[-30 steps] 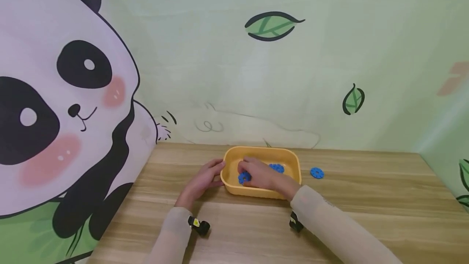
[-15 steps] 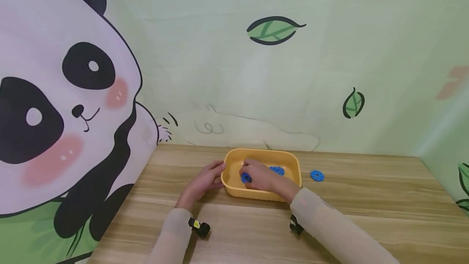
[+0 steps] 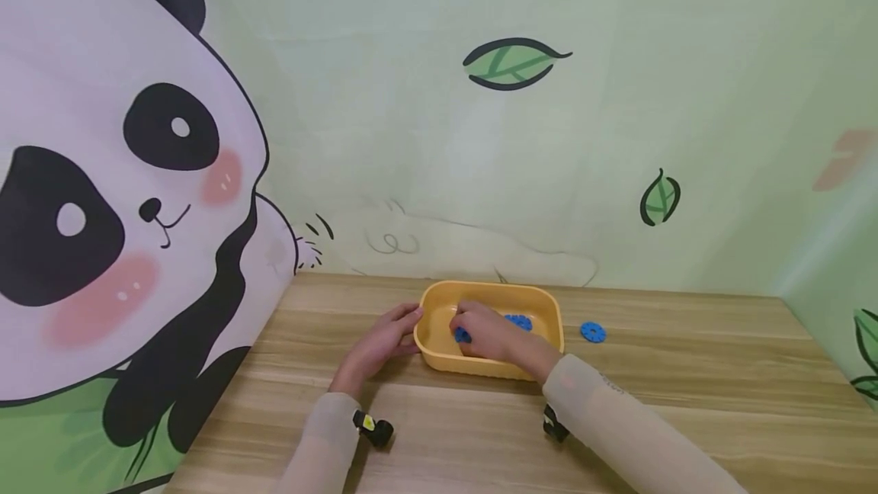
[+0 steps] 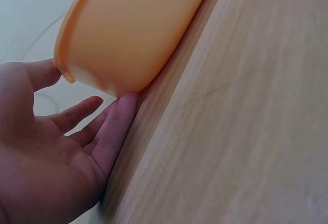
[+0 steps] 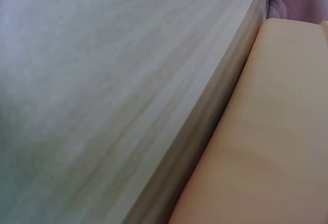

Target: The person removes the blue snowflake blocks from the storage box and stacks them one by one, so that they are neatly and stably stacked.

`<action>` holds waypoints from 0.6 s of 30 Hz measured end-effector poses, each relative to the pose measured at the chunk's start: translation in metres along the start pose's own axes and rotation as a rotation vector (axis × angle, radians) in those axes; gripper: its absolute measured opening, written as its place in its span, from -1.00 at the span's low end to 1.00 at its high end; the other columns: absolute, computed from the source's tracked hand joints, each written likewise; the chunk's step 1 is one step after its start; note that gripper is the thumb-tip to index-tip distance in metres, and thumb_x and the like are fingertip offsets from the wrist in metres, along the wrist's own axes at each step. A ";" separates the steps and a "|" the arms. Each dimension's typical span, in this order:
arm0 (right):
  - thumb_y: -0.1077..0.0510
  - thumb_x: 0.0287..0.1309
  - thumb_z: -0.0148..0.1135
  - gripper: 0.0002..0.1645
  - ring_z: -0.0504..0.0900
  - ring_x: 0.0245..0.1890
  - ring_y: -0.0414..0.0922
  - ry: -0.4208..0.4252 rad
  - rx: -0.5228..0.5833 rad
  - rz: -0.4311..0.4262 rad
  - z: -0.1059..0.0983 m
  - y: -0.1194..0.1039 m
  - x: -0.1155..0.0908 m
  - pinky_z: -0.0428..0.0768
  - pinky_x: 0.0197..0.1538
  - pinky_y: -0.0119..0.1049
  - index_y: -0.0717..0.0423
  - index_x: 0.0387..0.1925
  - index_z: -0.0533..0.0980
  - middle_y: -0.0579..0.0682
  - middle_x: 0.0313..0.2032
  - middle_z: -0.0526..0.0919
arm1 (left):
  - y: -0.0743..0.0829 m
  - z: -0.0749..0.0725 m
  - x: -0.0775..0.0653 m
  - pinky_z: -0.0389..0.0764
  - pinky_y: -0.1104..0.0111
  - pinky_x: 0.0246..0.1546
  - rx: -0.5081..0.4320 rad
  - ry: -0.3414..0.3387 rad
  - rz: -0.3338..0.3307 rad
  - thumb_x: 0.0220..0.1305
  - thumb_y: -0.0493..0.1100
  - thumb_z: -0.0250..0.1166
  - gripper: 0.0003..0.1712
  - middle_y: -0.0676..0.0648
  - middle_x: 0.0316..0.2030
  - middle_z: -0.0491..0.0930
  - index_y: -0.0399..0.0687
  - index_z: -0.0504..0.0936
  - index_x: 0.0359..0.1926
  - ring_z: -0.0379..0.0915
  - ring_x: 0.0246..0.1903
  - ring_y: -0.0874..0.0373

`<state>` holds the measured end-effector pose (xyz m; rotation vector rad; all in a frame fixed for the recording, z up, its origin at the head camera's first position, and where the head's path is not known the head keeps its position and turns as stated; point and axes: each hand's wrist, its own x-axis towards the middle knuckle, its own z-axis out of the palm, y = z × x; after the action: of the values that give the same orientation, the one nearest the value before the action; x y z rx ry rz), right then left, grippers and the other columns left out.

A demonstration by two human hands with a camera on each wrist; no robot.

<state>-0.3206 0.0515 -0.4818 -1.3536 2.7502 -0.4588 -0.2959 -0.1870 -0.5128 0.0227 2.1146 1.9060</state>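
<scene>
A yellow plastic basin [image 3: 446, 363] stands on the table near the wall. Its left end is touched by my left hand [image 3: 377, 340], the thumb at the rim and the fingers fairly straight; the left wrist view has a fingertip against the outer wall [image 4: 130, 34]. Inside the basin my right hand [image 3: 488, 334] holds a blue notched disc [image 3: 463, 335], partly covered by its curled fingers. More blue notched discs [image 3: 521, 322] lie behind that hand, partly hidden. In the right wrist view the basin's side [image 5: 266, 121] hides my right hand.
Right of the basin, a single blue notched disc [image 3: 593, 332] lies flat on the wood-grain table [image 3: 706, 372]. A pale green cloth wall [image 3: 411, 136] with a panda and leaves rises behind the table's far edge.
The disc in my right hand has turned and is now more covered by the fingers. My left hand keeps its place at the basin. The head view has tilted up slightly.
</scene>
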 end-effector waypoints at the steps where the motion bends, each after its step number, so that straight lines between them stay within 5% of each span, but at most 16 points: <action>1: 0.28 0.20 0.45 -0.72 0.57 -0.07 0.01 -0.001 -0.004 0.005 0.000 0.000 -0.001 0.63 0.16 -0.04 0.25 -0.04 0.71 0.09 -0.08 0.60 | 0.000 0.001 0.000 0.74 0.13 0.11 0.001 0.000 -0.003 0.66 0.12 0.10 -0.29 -0.33 0.47 0.34 -0.25 0.30 0.55 0.38 0.40 -0.22; 18: 0.24 0.22 0.48 -0.68 0.52 -0.18 -0.07 -0.021 0.011 0.119 -0.008 0.013 -0.012 0.63 0.02 -0.10 0.26 0.00 0.72 0.06 -0.14 0.59 | -0.004 0.001 0.001 0.73 0.10 0.13 -0.002 0.019 0.017 0.64 0.11 0.13 -0.28 -0.35 0.45 0.37 -0.26 0.30 0.55 0.42 0.38 -0.22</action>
<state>-0.3241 0.0703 -0.4793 -1.1771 2.7864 -0.4489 -0.2959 -0.1863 -0.5166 0.0224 2.1318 1.9257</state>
